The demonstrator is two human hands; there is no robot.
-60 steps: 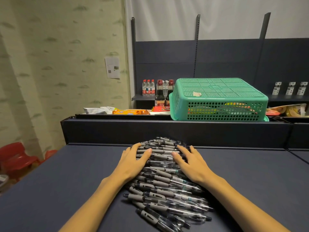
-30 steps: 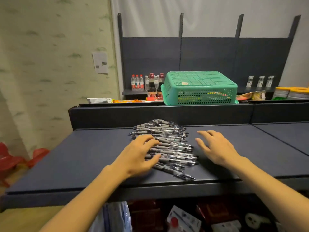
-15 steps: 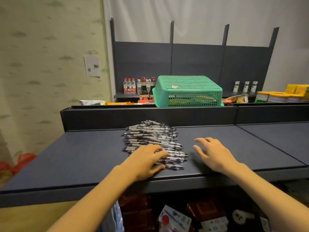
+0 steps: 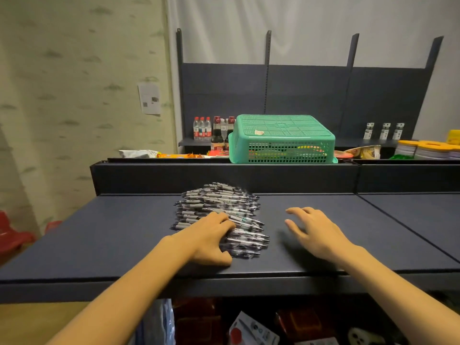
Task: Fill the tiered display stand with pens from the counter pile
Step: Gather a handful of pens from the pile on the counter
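**Pen pile mid-bench, one hand on it, one beside it**

Head view: the dark blue bench (image 4: 99, 242) has a matte, flat top with a straight front edge near the camera and a low raised back wall behind the pile. Bare surface runs wide to the left of the pile of pens (image 4: 219, 212) and to its right as far as a seam in the top. The pens are slim, clear-barrelled with grey grips, stacked roughly parallel in a heap at the middle of the bench. The left hand (image 4: 209, 240) rests on the near part of the pile, its fingers (image 4: 225, 221) curled down over the pens; whether they actually pinch any cannot be told. The right hand (image 4: 316, 232) hovers just right of the pile, apart from it, fingers (image 4: 295, 211) spread and relaxed, holding nothing. Behind the back wall an upturned green plastic mesh basket (image 4: 281, 138) sits on a higher ledge, bottles (image 4: 201, 128) to its left.
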